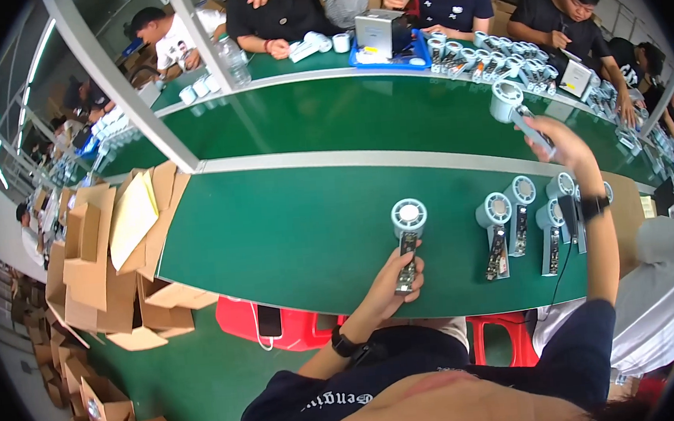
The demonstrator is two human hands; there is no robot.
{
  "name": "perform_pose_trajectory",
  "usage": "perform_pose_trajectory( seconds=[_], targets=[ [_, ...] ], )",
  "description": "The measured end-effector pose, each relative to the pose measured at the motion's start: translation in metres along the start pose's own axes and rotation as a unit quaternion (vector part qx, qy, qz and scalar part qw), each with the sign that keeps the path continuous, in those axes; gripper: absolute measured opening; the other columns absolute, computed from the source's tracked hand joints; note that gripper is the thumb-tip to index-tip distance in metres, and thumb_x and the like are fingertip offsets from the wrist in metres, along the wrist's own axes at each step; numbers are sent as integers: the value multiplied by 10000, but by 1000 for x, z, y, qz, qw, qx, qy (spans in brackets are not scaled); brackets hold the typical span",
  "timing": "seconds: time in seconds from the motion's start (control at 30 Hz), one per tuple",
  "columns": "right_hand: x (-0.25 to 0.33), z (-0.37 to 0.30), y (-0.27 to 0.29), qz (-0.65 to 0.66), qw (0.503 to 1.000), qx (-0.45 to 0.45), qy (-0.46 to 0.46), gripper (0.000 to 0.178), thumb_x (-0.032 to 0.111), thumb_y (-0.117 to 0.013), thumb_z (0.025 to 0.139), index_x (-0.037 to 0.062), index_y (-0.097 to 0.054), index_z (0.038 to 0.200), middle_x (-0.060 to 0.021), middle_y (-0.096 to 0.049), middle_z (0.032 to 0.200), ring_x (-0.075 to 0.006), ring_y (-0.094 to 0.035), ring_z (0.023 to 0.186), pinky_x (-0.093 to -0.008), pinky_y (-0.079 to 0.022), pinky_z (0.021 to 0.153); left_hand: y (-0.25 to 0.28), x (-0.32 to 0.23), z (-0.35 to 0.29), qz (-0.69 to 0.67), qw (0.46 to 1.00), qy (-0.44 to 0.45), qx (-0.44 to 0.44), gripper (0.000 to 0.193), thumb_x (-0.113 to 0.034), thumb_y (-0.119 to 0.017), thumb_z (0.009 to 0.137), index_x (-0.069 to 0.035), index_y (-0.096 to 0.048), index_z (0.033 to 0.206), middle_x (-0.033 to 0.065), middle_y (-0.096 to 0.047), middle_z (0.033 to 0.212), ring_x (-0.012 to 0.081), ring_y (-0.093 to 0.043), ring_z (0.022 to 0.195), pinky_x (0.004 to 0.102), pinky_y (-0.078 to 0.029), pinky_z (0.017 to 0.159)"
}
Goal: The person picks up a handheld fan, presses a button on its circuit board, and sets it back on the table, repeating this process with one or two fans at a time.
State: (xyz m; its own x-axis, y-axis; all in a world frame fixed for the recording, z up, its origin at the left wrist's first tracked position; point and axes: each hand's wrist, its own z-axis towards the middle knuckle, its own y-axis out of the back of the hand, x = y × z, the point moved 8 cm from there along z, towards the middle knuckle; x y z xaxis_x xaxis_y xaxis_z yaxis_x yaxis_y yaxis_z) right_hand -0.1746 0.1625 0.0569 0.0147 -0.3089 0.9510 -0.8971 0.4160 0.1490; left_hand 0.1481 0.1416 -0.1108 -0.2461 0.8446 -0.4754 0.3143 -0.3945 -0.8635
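Two handheld fans are held in the head view. The near fan [409, 217] is clasped by its handle in the left hand [394, 281], its round head lying just beyond the fingers on the far side. The far fan [507, 100] is gripped at its handle by the right hand [561, 144], its head lying to that hand's far left. Further fans [498, 210] are grouped at the right of the green table [275, 231].

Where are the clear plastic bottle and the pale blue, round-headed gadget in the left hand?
Clear plastic bottle [237, 63]: head view, on its side.
Pale blue, round-headed gadget [408, 241] in the left hand [391, 283]: head view, on its circuit board.
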Motion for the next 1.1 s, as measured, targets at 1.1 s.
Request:
perform_pose_trajectory(
  seconds=[1.1],
  targets=[
    [-158,-98,-233,315,945,33,78,351,182,-366,987,36,-326,1304,-43,-471,885,-53,-428,579,-191,-327,428,-2,-13,-2,100,985,-137,-43,430,-197,-385,966,-90,-246,1359,51,-488,893,108,-487,575,237,-372,425]
  ],
)
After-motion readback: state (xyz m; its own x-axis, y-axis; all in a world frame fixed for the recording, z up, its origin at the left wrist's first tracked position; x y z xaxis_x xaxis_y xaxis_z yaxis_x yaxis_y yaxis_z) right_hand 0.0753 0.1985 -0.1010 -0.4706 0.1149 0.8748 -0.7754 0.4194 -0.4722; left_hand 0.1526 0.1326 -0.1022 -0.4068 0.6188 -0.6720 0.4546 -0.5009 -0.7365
